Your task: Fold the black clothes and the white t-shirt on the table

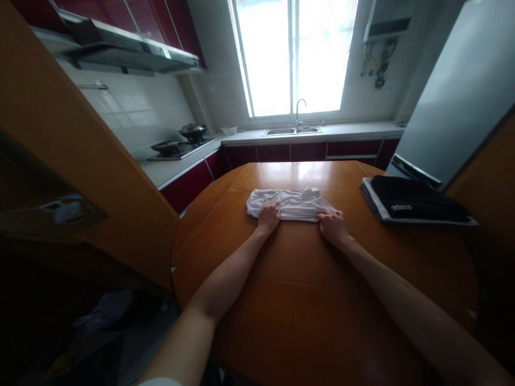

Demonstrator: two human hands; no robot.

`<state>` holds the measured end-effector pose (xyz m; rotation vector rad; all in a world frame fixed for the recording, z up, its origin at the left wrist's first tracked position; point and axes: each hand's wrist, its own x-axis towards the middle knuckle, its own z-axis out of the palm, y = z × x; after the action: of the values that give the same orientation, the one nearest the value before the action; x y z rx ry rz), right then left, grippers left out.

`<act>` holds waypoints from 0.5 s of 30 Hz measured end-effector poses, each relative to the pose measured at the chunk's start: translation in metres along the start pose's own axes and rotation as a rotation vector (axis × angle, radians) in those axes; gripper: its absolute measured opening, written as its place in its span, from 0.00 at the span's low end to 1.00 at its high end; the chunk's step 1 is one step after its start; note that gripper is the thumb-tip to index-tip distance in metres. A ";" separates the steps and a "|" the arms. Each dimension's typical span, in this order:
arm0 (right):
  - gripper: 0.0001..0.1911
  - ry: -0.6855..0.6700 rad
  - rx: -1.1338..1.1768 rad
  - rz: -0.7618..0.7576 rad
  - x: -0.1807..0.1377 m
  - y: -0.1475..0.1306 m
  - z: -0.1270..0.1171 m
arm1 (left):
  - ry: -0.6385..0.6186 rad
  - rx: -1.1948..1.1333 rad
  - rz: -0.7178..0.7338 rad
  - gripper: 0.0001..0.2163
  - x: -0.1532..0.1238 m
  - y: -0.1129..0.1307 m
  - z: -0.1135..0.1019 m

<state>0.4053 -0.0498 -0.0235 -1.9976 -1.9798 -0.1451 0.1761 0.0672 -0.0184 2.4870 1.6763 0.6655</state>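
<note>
Your oval wooden surface (281, 268) has a rounded rim; its far edge lies a short way beyond the white cloth (298, 199), while a wide stretch of wood runs from the cloth back toward you. More wood separates the cloth from the left rim. To your right, well apart from the cloth, a folded dark garment (414, 199) with pale lettering lies on lighter fabric near the right edge.

Containers stand beyond: on the stove, a pan (164, 147) and a lidded pot (193, 130); on the worktop, a pale bowl (229, 130) and a sink (277, 131). Their contents cannot be made out.

Your left hand (269, 215) grips the cloth's near edge, fingers curled; your right hand (333, 225) pinches its near right corner. The cloth is wrinkled and flat.
</note>
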 end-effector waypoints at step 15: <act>0.22 -0.004 0.149 -0.107 -0.002 -0.007 0.017 | 0.073 -0.054 -0.012 0.14 0.004 -0.004 -0.005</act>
<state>0.3957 -0.0465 -0.0393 -1.8025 -2.0374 -0.0171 0.1716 0.0716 -0.0138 2.4420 1.6718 0.7982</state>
